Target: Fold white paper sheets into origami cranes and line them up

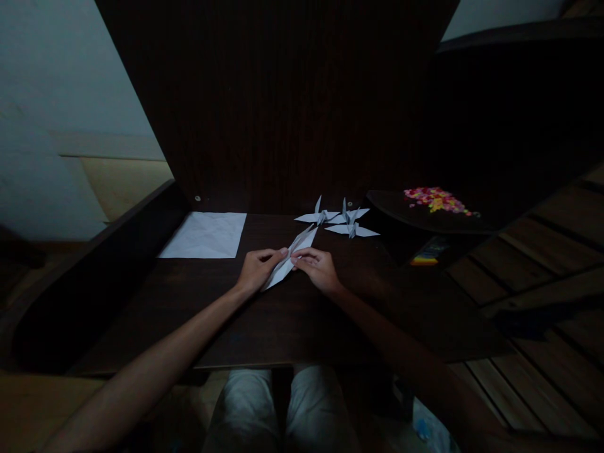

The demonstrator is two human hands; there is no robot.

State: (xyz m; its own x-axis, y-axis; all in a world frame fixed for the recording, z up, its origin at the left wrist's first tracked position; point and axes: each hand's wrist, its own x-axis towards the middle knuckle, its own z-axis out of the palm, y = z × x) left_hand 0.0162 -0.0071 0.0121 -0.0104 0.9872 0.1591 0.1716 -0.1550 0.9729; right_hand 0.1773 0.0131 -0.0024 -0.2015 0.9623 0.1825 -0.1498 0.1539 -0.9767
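White folded paper [282,270], dark brown desk [226,333], pink, red and yellow cluster [438,200].

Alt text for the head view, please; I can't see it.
Left hand and right hand hold a folded white paper at a dark desk. Paper cranes stand just beyond; a white sheet lies left, small colourful pieces right.

The left hand [257,270] and the right hand [319,269], near the centre of the frame, are bare, and so are the slim left forearm [177,340] and right forearm [389,326] in the lower part. At the bottom centre appears legwear [317,406] of pale, greyish cloth, softly creased; whether trousers or shorts, I cannot tell.
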